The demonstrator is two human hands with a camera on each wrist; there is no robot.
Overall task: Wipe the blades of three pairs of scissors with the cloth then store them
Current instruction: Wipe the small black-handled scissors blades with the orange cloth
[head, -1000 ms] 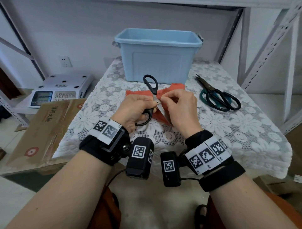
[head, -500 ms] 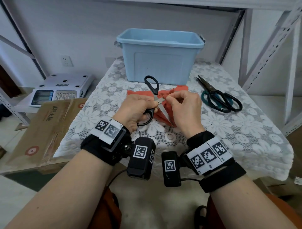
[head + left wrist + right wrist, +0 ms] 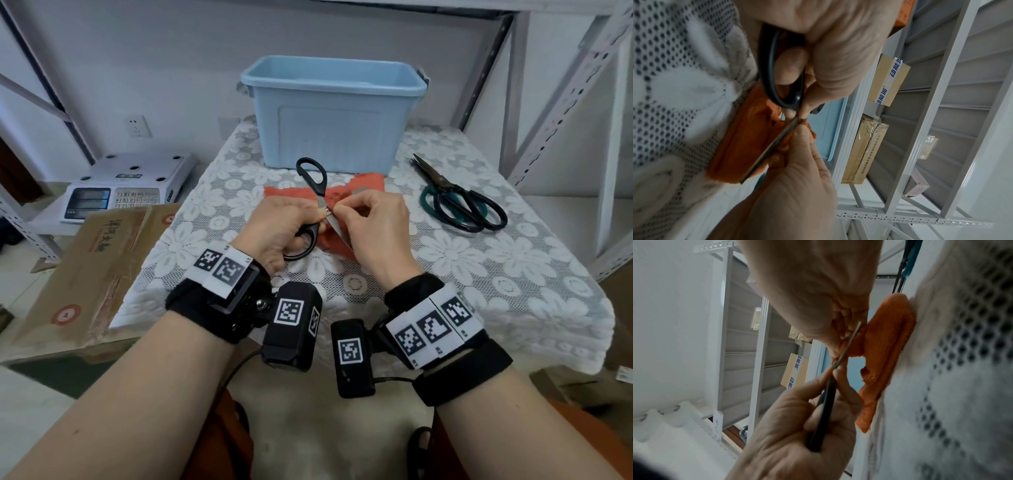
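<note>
My left hand [image 3: 284, 226] grips the lower black handle of an opened pair of black-handled scissors [image 3: 313, 178], a finger through the loop [image 3: 785, 68]. My right hand [image 3: 373, 226] pinches a fold of the orange cloth [image 3: 371, 181] round one steel blade [image 3: 772, 146] close to the pivot. The cloth [image 3: 885, 344] otherwise lies on the lace-covered table. Two more pairs, one green-handled [image 3: 431, 202] and one black-handled [image 3: 479, 212], lie stacked at the right. A light blue bin [image 3: 334, 113] stands behind.
The lace tablecloth [image 3: 496, 274] covers a small table with edges near on every side. A digital scale [image 3: 120, 185] and a cardboard box [image 3: 85, 267] sit to the left. Grey metal shelf posts [image 3: 561, 99] rise at the right.
My right hand has slid the pinched cloth up the blade toward the pivot. The left hand keeps its hold on the handle; the scissors have barely shifted.
</note>
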